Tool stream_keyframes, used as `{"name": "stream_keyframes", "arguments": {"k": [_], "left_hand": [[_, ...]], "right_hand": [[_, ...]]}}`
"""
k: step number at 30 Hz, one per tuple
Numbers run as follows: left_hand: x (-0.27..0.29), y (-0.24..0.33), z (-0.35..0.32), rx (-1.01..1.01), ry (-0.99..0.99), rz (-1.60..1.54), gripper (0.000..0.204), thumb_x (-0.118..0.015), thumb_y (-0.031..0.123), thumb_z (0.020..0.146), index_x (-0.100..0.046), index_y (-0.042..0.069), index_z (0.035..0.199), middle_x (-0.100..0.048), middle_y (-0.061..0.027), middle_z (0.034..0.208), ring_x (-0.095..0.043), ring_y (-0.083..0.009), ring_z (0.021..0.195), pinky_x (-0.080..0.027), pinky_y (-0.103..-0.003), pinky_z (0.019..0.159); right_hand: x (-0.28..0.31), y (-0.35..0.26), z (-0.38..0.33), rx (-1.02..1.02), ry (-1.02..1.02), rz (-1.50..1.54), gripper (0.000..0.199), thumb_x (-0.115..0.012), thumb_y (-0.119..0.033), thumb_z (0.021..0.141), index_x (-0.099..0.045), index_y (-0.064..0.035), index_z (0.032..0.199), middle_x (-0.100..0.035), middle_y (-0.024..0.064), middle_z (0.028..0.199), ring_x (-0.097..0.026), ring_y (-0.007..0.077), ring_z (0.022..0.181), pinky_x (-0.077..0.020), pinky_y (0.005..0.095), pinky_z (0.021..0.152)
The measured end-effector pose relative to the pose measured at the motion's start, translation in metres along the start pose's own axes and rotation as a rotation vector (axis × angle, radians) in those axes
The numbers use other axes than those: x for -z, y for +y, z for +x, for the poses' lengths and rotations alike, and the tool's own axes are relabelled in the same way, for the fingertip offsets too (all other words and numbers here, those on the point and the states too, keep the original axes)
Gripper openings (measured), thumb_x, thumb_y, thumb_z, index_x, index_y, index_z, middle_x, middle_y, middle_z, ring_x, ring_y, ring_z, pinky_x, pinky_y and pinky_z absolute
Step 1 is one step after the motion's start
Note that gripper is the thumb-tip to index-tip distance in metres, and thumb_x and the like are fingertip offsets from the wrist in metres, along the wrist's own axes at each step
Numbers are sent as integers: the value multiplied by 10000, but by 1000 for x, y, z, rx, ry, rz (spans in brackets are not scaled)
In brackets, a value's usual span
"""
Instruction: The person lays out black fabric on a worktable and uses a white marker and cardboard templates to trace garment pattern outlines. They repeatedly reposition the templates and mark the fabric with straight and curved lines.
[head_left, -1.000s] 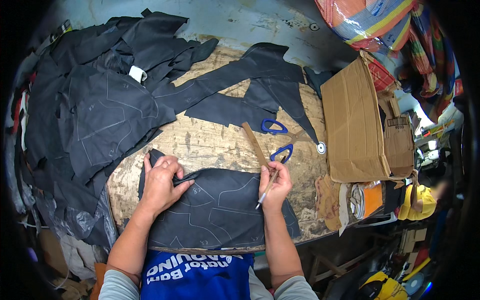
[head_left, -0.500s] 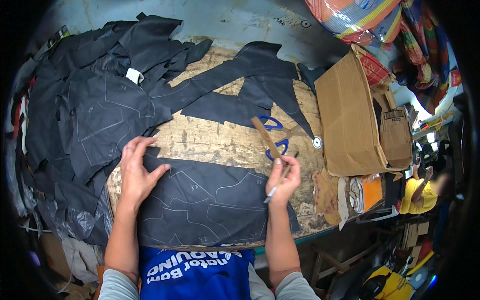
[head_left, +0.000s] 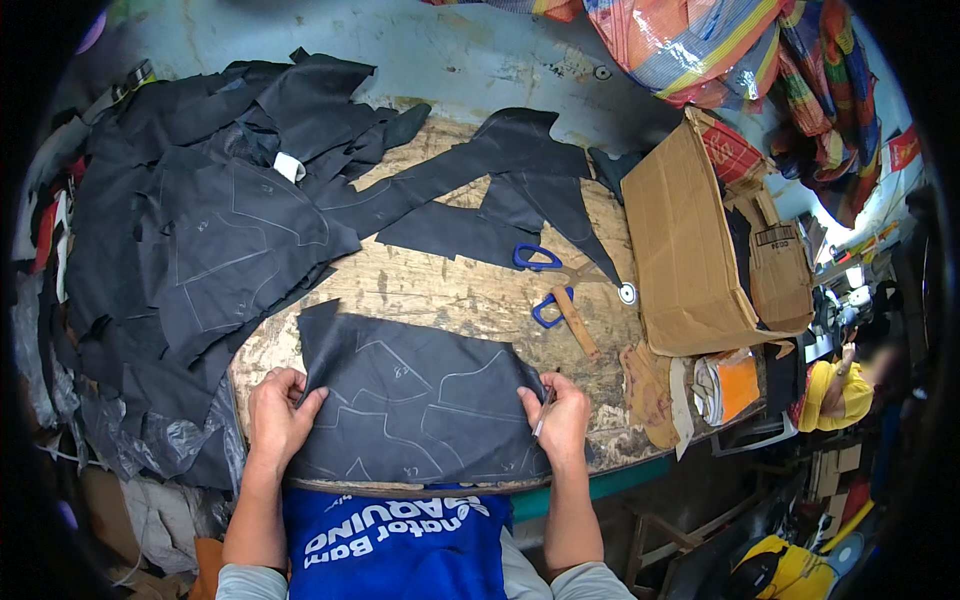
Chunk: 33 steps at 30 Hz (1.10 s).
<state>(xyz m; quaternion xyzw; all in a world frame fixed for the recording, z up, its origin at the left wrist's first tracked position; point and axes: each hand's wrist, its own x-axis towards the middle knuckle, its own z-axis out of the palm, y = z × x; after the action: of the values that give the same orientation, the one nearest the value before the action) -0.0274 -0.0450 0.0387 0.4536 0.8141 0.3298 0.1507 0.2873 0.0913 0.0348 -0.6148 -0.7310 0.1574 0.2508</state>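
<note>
A dark piece of fabric point(head_left: 415, 400) with pale chalk outlines lies flat on the worn wooden table point(head_left: 440, 290), right in front of me. My left hand point(head_left: 280, 415) grips its left edge. My right hand point(head_left: 558, 415) grips the right edge and also holds a thin marking pencil point(head_left: 543, 412) between its fingers. Blue-handled scissors point(head_left: 545, 285) lie on the bare wood beyond the fabric, with a wooden stick point(head_left: 577, 322) beside them.
A big heap of dark cut fabric pieces point(head_left: 200, 230) covers the table's left and back. An open cardboard box point(head_left: 700, 250) stands at the right. An orange-and-white packet point(head_left: 725, 385) and brown cloth point(head_left: 650, 390) lie at the right edge. Striped bags point(head_left: 700, 40) hang behind.
Both hands left the top of the fabric and moved out to its left and right edges, which they now grip. The piece lies spread flatter and lower on the table.
</note>
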Motion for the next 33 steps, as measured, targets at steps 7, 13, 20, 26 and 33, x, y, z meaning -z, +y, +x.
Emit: {"name": "stream_keyframes", "arguments": {"k": [7, 13, 20, 26, 33], "left_hand": [[3, 28, 42, -62, 61, -158, 350, -783, 118, 694, -598, 1, 967, -613, -111, 772, -585, -207, 661, -475, -332, 622], [-11, 50, 133, -433, 167, -40, 369, -731, 107, 731, -594, 13, 1060, -644, -162, 978, -624, -322, 930, -493, -392, 811], [-48, 73, 225, -290, -267, 441, 715, -692, 126, 703, -417, 109, 1363, -483, -241, 1301, -426, -385, 1258, -336, -586, 1036], [-61, 68, 259, -430, -138, 624, 429, -604, 96, 739, -609, 118, 1168, -653, -156, 1017, -603, -349, 1007, -475, -496, 862], [-14, 113, 256, -640, 34, 252, 260, -656, 171, 760, -690, 103, 1009, -655, -167, 878, -627, -348, 873, -500, -436, 772]], "right_hand": [[11, 0, 47, 50, 173, -22, 301, -784, -100, 660, -660, 25, 904, -660, 201, 822, -650, 352, 745, -509, 387, 704], [8, 24, 82, -132, 206, 8, 336, -778, -142, 679, -675, 6, 962, -677, 212, 876, -660, 369, 834, -512, 412, 750], [0, 41, 88, -199, 198, -114, 313, -774, -130, 663, -705, -111, 969, -685, 171, 866, -640, 344, 854, -497, 422, 760], [-8, 51, 87, -47, 323, -19, 288, -724, -23, 651, -667, -60, 931, -640, 124, 852, -595, 308, 858, -470, 405, 778], [-14, 65, 91, 50, 533, 87, 277, -692, 16, 675, -633, -14, 944, -579, 119, 819, -596, 291, 772, -478, 373, 689]]}}
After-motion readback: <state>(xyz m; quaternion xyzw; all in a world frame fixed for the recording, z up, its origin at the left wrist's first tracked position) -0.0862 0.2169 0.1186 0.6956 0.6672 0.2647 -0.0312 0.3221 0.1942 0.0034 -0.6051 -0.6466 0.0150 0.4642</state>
